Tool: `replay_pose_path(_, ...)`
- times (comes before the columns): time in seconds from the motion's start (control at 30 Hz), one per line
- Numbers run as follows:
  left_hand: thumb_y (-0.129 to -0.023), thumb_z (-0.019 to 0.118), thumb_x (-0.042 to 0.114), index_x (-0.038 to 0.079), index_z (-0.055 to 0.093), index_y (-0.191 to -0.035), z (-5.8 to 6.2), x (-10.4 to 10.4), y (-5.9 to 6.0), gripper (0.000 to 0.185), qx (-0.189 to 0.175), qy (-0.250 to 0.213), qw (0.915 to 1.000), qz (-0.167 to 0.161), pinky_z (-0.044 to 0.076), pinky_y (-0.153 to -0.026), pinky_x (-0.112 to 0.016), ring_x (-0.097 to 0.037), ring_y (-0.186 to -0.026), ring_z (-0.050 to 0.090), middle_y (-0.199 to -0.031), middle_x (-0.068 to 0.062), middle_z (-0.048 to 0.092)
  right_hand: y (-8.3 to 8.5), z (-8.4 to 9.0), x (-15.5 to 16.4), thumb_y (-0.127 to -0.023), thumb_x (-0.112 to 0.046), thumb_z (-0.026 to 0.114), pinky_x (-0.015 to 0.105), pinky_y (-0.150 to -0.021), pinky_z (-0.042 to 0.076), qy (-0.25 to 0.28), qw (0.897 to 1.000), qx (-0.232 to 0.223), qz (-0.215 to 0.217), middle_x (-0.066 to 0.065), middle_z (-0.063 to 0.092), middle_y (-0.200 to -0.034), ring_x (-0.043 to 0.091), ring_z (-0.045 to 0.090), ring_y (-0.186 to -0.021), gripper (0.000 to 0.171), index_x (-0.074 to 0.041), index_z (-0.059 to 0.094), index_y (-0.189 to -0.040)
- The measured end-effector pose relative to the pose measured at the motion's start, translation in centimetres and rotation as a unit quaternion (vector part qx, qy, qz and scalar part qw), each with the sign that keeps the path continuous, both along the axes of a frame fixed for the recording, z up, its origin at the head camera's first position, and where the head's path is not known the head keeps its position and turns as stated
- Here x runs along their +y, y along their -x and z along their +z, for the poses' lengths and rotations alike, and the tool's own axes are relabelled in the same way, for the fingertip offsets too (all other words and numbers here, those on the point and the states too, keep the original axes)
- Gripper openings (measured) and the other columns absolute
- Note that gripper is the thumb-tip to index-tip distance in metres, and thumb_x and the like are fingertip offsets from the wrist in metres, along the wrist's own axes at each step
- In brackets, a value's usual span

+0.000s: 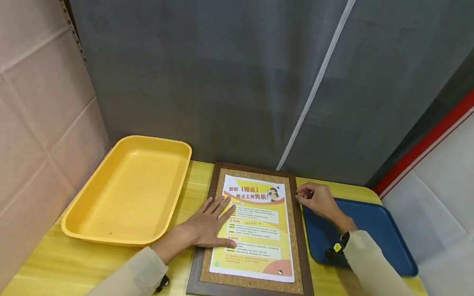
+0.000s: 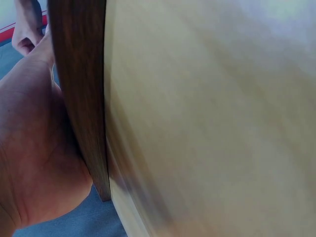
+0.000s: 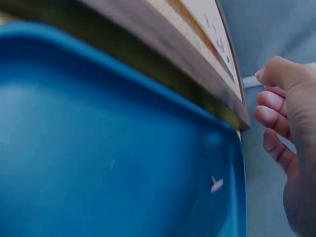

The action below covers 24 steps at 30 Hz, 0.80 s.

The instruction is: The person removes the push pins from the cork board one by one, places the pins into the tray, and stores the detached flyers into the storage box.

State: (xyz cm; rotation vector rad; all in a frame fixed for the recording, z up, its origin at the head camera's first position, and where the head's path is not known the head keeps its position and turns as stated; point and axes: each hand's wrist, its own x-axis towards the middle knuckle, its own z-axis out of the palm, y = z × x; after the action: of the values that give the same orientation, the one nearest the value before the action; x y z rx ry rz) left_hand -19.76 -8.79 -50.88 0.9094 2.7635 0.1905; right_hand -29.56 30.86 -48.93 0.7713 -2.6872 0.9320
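A wood-framed cork board (image 1: 305, 262) lies flat on the yellow table (image 1: 75, 270), with a yellow and white poster (image 1: 256, 231) on it. A small pin (image 1: 280, 272) sits at the poster's lower right corner. My left hand (image 1: 209, 224) rests flat on the poster's left side, fingers straight; its palm (image 2: 34, 148) lies against the frame (image 2: 79, 98). My right hand (image 1: 315, 198) hovers at the frame's upper right edge (image 3: 163, 54), above the blue tray (image 3: 98, 148). Its fingers (image 3: 276, 113) are curled with tips drawn together. Nothing shows between them.
A deep yellow tray (image 1: 87, 191) stands left of the board. The flat blue tray (image 1: 382, 238) lies to the right, with a tiny pale scrap (image 3: 216, 185) in it. A grey curtain closes the back; panels stand on both sides.
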Motion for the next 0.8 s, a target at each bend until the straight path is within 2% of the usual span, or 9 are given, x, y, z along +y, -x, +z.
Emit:
replay_pose_path(0.2, -0.092, 0.037, 0.09, 0.017, 0.007, -0.172, -0.4, 0.0, 0.1, 0.113, 0.006, 0.004, 1.0, 0.0, -0.004, -0.131, -0.055, -0.03, -0.165, -0.007, -0.179, -0.01, -0.007, 1.2, -0.2, -1.7, -0.087, -0.003, 0.083, 0.025, -0.063, 0.052, 0.0, 1.0, -0.009, 0.006, 0.001, 0.071, -0.083, 0.011, 0.061, -0.072, 0.014, 0.0, 0.079, -0.1)
replay_pose_path(0.47, -0.093, 0.038, 0.089, 0.017, 0.008, -0.172, 0.0, 0.0, 0.0, 0.112, 0.0, 0.017, 0.9999, 0.002, -0.002, -0.132, -0.055, -0.031, -0.165, -0.006, -0.179, -0.011, -0.006, 2.6, -0.8, -3.0, -0.086, -0.002, 0.085, 0.025, -0.062, 0.051, 0.012, 0.999, 0.003, 0.03, 0.001, 0.071, -0.082, 0.009, 0.06, -0.071, 0.01, -0.003, 0.079, -0.094)
replay_pose_path(0.8, -0.091, 0.034, 0.092, 0.021, 0.003, -0.172, -1.0, 0.1, 0.3, 0.112, 0.009, 0.02, 0.9997, 0.008, -0.005, -0.131, -0.054, -0.027, -0.164, -0.011, -0.178, -0.006, -0.012, 3.8, -1.5, -3.9, -0.088, -0.006, 0.083, 0.027, -0.064, 0.051, -0.005, 1.0, -0.015, 0.022, 0.004, 0.072, -0.084, 0.012, 0.061, -0.072, 0.009, -0.003, 0.079, -0.095)
